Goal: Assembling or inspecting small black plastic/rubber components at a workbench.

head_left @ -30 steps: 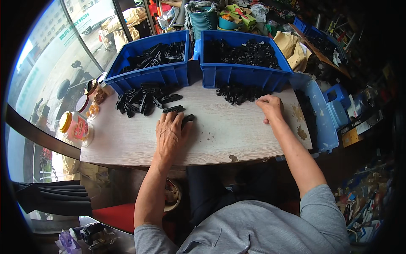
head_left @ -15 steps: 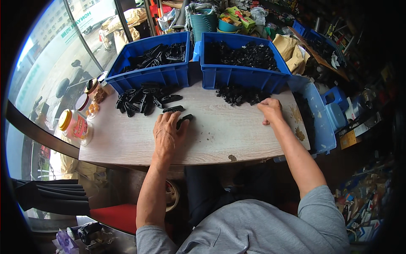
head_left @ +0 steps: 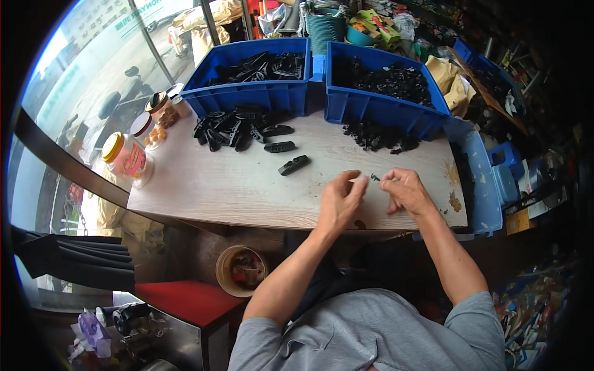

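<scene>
My right hand [head_left: 408,193] pinches a small black plastic piece [head_left: 375,177] between thumb and forefinger above the front right of the table. Close by on its left, my left hand [head_left: 339,203] is empty, thumb and fingers slightly apart, pointing at that piece. Two long black plastic parts, one farther back [head_left: 280,147] and one nearer [head_left: 293,165], lie separately on the tabletop left of my hands. Behind them is a loose heap of similar long black parts [head_left: 238,128]. A heap of small black pieces [head_left: 374,136] lies beyond my right hand.
Along the table's [head_left: 216,185] back stand a left blue crate [head_left: 247,96] of long black parts and a right blue crate [head_left: 383,108] of small pieces. Jars [head_left: 131,157] line the left edge. A light-blue bin [head_left: 489,207] adjoins the right edge; a bucket [head_left: 224,275] stands below.
My left hand has left the two long parts and moved right, toward my right hand. My right hand has drawn back from the small-piece heap with a piece. The view has shifted.
</scene>
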### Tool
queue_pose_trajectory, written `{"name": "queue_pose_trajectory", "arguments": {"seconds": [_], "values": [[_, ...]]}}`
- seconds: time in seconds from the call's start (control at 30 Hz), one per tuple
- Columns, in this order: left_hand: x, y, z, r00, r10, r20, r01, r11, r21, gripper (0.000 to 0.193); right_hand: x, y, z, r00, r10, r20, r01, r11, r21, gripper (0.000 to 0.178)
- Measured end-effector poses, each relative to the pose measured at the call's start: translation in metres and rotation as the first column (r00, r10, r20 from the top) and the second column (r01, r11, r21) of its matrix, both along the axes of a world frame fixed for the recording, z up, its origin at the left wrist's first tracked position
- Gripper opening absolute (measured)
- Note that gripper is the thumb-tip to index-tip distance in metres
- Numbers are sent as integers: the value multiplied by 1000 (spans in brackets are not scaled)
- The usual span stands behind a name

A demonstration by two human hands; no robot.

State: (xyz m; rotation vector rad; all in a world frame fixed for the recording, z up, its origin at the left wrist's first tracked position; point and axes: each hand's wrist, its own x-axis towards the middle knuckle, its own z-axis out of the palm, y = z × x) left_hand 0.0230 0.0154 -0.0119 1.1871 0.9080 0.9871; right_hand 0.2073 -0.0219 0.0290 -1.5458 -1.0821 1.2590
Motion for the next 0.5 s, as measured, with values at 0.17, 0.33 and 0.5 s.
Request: {"name": "queue_pose_trajectory", "arguments": {"seconds": [0.17, 0.33, 0.5], "values": [[4, 13, 1, 993, -121, 10, 121, 990, -66, 24, -21, 0, 4, 996, 85, 30, -85, 996, 9, 14], [-9, 12, 0, 954, -151, 259, 204, 960, -191, 13, -28, -2, -4, 997, 22, -69, -16, 996, 91, 21], [-14, 6, 4, 904, -35, 426, 157, 955, -254, 12, -38, -2, -11, 994, 19, -110, -4, 991, 135, 27]]}}
